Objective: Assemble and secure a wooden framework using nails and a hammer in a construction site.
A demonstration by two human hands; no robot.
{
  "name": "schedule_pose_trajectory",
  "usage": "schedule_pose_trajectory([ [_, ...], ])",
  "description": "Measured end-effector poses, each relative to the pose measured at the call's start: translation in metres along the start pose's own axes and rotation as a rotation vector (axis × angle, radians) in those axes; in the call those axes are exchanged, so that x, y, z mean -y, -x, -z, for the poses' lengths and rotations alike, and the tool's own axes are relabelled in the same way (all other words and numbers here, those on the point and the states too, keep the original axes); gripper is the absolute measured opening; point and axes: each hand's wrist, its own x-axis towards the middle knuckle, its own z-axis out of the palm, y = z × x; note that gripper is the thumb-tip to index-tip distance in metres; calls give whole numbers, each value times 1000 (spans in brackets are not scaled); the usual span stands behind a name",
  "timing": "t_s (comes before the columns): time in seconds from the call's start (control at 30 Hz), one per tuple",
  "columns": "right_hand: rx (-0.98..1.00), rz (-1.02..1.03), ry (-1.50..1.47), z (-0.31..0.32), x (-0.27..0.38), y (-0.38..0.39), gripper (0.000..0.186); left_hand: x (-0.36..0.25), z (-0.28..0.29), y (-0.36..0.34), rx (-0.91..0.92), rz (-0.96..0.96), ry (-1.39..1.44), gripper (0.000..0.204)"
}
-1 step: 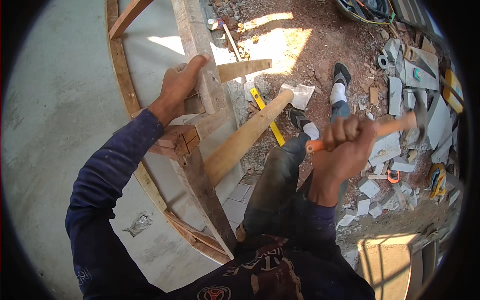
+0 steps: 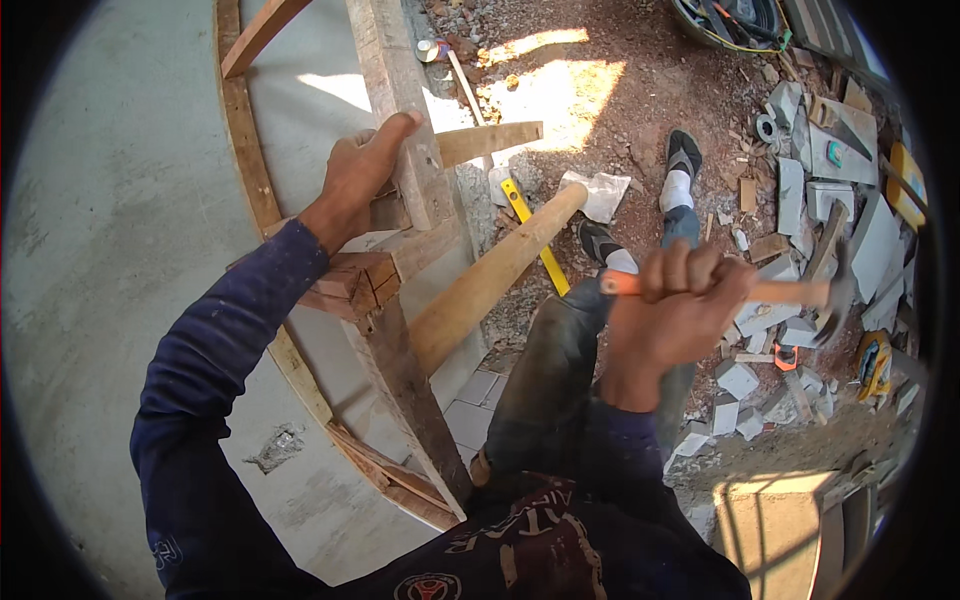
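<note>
Indeed, the right hand (image 2: 685,305) grips an orange-handled, dark-headed hammer (image 2: 785,292).

Reddish dirt ground (image 2: 645,75), partly sunlit. Broken grey block pieces (image 2: 738,379) litter its right side; black tub (image 2: 702,30) sits top right.

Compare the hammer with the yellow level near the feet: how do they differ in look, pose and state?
The hammer has an orange handle and a dark, curved head; the yellow level is a straight bar.
The hammer is gripped in the right hand, while no hand touches the level.
The hammer lies nearly sideways across the view, whereas the level slants.
Both are long and narrow.
</note>
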Motion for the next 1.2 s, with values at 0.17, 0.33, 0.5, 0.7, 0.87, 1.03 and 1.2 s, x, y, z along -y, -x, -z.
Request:
schedule_pose_trajectory([
  [0.17, 137, -533, 886, -27, -40, 69, 33, 2, 2, -8, -57, 6, -62, 54],
  [0.33, -155, -181, 250, -37, 30, -15, 32, 4, 5, 0, -47, -29, 12, 56],
  [0.5, -152, -166, 581, -35, -42, 54, 33, 13, 7, -9, -5, -2, 25, 55],
  [0.7, -220, -188, 364, -53, 20, -12, 30, 7, 6, -2, -33, -1, 11, 53],
  [0.87, -217, -158, 534, -23, -50, 52, 30, 18, 2, -14, -32, -22, -18, 53],
  [1.03, -209, -416, 418, -31, 14, -2, 33, 10, 12, -3, -15, -12, 31, 57],
  [1.2, -142, 76, 579, -31, -47, 46, 34, 15, 4, -14, -2, -47, 40, 58],
])
